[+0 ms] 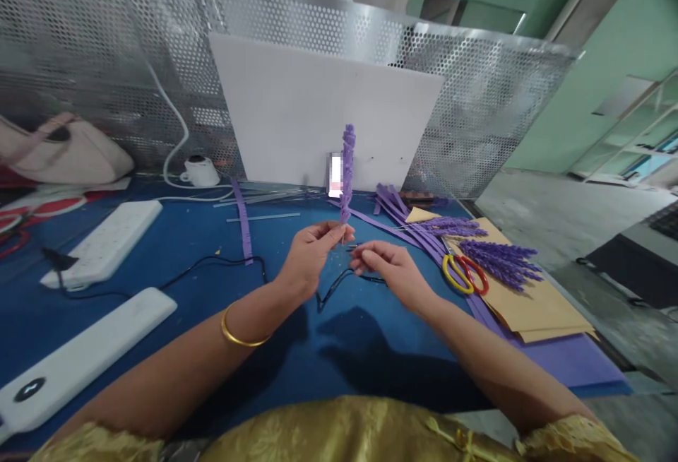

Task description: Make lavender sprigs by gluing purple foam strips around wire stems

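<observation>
My left hand (312,253) pinches the base of a purple artificial lavender stem (347,165) and holds it upright. Its fluffy purple spike rises above my fingers, in front of the white board. Just to the right, my right hand (386,264) is closed, its thumb and fingertips pressed together. A small dark tip (354,246) shows at these fingers near the stem's lower end; what it belongs to is unclear. A black cord (332,291) lies on the blue table below both hands, partly hidden by them.
Finished lavender stems (501,261), scissors (458,275) with yellow and red handles and brown paper (534,314) lie at the right. Purple strips (392,208) and a lit phone (335,174) are behind. White power strips (114,236) lie left. A white board (328,109) stands at the back.
</observation>
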`<state>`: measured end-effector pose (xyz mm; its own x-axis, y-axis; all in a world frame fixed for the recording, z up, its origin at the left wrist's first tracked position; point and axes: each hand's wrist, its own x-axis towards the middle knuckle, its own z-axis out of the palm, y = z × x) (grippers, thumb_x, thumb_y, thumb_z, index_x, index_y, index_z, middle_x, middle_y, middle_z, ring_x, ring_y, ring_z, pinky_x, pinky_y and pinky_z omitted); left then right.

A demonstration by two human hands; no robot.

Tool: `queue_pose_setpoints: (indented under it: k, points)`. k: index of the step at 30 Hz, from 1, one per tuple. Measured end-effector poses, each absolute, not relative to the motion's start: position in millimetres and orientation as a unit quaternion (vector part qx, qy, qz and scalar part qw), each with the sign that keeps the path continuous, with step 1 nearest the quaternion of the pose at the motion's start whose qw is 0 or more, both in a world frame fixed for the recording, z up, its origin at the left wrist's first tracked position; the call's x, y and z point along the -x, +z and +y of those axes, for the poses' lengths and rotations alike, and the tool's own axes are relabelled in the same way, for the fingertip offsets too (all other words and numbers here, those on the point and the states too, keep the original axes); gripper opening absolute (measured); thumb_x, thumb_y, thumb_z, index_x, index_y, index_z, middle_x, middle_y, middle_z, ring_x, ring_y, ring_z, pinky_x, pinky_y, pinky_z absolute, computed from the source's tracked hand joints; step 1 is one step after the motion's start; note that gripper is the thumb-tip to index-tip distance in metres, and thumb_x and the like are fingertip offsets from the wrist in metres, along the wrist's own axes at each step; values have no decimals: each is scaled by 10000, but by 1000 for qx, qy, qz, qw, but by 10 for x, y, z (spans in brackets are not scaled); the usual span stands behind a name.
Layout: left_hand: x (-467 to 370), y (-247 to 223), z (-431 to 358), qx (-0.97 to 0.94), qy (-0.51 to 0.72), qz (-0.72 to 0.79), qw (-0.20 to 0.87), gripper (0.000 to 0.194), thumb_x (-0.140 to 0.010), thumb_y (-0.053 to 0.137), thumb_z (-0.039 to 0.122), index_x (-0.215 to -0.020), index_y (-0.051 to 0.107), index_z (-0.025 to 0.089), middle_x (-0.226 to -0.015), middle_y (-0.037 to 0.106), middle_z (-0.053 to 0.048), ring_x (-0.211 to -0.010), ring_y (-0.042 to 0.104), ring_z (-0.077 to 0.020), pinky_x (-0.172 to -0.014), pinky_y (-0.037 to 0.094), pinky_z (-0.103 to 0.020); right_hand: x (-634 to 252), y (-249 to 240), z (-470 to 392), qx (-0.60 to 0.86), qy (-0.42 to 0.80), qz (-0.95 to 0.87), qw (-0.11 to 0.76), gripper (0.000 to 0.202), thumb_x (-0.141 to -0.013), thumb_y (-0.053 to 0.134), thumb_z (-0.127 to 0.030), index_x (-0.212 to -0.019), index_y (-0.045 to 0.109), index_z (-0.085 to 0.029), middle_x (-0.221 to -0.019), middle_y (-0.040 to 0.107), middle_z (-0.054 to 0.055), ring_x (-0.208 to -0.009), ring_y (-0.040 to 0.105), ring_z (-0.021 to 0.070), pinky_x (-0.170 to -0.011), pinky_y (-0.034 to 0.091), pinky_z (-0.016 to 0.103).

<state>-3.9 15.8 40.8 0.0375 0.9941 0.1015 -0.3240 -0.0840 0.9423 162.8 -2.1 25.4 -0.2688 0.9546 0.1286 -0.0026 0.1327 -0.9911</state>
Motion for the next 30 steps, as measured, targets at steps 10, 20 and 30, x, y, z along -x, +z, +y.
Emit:
queue_pose_setpoints:
  k: [10,20,30]
  points:
    - [-69,325,1,-453,558,356,598,277,-764,764,460,-853,801,200,-902,736,-62,-881,598,-171,-729,413,-263,-1519,22,-322,359,513,-590,509,196,-810,705,-382,-798,717,-186,-637,695,3,-542,631,137,-582,509,279]
    - [168,162,-23,-416,567,377,602,365,-724,792,488,-893,773,165,-857,749,-67,-797,641,-155,-720,444,-259,-1433,-141,-271,366,535,-572,503,262,-774,727,-440,-788,708,-179,-632,693,0,-511,606,117,-534,456,247]
    - [134,-40,-43,-412,546,439,583,301,-606,875,411,-689,738,157,-668,680,-20,-647,579,-124,-691,430,-265,-1442,-462,-369,380,514,-631,439,167,-864,620,-330,-789,652,-185,-658,660,-11,-544,598,114,-588,474,264]
